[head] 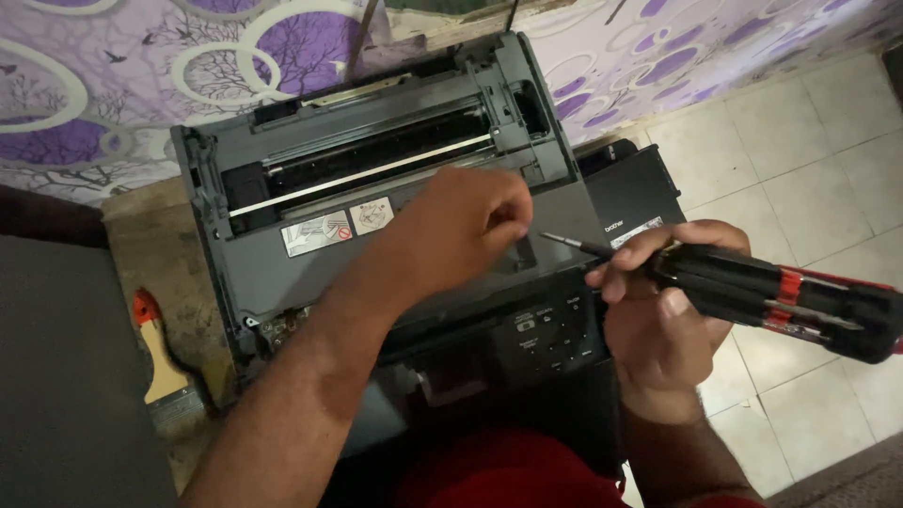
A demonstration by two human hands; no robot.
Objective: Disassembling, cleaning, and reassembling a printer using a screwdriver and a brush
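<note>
right hand (pixel 658 310) grips a screwdriver (pixel 752 287); left hand (pixel 470 226), pinched perhaps empty, over the opened printer (pixel 282 273).

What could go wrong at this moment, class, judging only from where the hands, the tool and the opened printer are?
1. The screwdriver tip sits close to the left hand; a slip might jab its fingers.
2. The opened printer overhangs the table toward the person's lap, so pressing down could tip it.
3. The right hand holds the bulky handle low, so the tip may wander.
</note>
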